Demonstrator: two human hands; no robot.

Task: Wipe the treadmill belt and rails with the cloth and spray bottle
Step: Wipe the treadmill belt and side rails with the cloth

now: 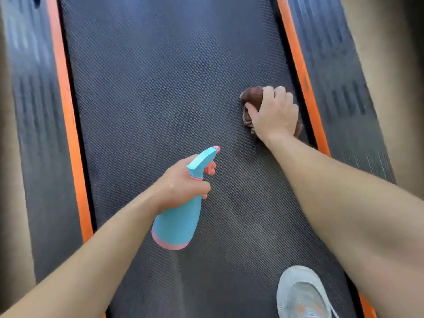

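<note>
Nearest, grey mesh sneaker [300, 294] on the black textured treadmill belt [160, 88]. Over the belt's middle, turquoise plastic spray bottle [176, 223] with pink base, clasped at the neck by the left hand [181, 180], finger at the trigger; probably light and rigid, best held right there. Farther, right hand [275, 113] curled over a bunched brown soft cloth [253, 96], pressed onto the belt near the orange-edged right rail [339, 76]; limp, so better gripped wadded.

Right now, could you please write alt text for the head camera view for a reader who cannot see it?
The right hand presses a brown cloth onto the dark treadmill belt beside its right orange strip, while the left hand grips a blue and pink spray bottle above the belt. A grey shoe stands on the belt at lower right.
</note>
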